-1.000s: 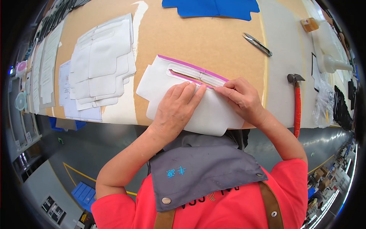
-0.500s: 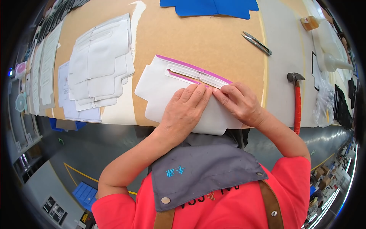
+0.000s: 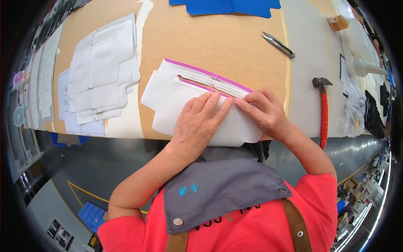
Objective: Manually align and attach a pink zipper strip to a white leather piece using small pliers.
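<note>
In front of me a white cut panel (image 3: 168, 109) lies tilted on the table, its far edge trimmed with a purple strip (image 3: 191, 68). A long narrow slot (image 3: 195, 80) runs below that strip, with purple along its near lip. My left hand (image 3: 195, 119) rests flat on the panel, fingers stretched out and fingertips at the slot's near lip. Close beside it, my right hand (image 3: 263, 111) pinches the purple-edged lip at the slot's right end between thumb and bent fingers. Those fingers hide the slot's right end.
A pile of white panels (image 3: 103, 75) lies to the left. Beyond the work is a blue panel (image 3: 226, 7). Thread snips (image 3: 278, 45), a red-handled hammer (image 3: 324, 109), an amber bottle (image 3: 337, 23) and a clear plastic bag (image 3: 354, 115) are on the right.
The whole view has shifted slightly. My left fingers are a little more spread, the index lower along the lip. My right hand keeps its pinch in about the same place.
</note>
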### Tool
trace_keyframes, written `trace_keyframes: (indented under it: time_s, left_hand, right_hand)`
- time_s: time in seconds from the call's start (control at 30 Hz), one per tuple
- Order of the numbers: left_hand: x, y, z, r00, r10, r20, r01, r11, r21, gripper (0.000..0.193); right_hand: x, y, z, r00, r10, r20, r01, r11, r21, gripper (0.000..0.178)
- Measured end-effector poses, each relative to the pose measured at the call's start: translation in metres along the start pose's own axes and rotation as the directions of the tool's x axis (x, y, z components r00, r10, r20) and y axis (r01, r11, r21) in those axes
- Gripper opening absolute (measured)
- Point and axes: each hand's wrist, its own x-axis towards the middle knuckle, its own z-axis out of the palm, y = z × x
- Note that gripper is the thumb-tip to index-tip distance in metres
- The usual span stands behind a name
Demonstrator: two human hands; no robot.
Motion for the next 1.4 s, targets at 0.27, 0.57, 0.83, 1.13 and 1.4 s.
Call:
trace_keyframes:
  time_s: [0.27,0.57,0.83,1.13,1.4]
  left_hand:
    - [0.005,0.011,0.000,0.999,0.031,-0.009,-0.031,0.998,-0.059,0.053]
    - [0.002,0.013,0.005,0.999,0.038,0.005,-0.038,0.999,-0.015,0.055]
    - [0.001,0.016,0.004,1.000,0.006,0.025,-0.005,0.999,-0.050,0.057]
    - [0.000,0.016,0.004,0.999,0.004,0.046,-0.001,0.999,-0.049,0.058]
    - [0.000,0.016,0.005,0.999,0.000,0.046,0.002,0.999,-0.047,0.058]
  right_hand:
    - [-0.002,-0.004,-0.002,0.992,-0.120,0.045,0.125,0.984,-0.125,0.045]
    - [-0.008,-0.007,-0.001,0.984,0.175,-0.043,-0.169,0.978,0.119,0.035]
    - [-0.016,-0.007,-0.004,0.990,0.142,0.027,-0.144,0.984,0.106,0.033]
    - [-0.012,-0.011,-0.006,0.951,0.307,-0.023,-0.294,0.929,0.226,0.025]
    - [-0.015,-0.011,-0.004,0.942,0.336,-0.008,-0.324,0.914,0.243,0.024]
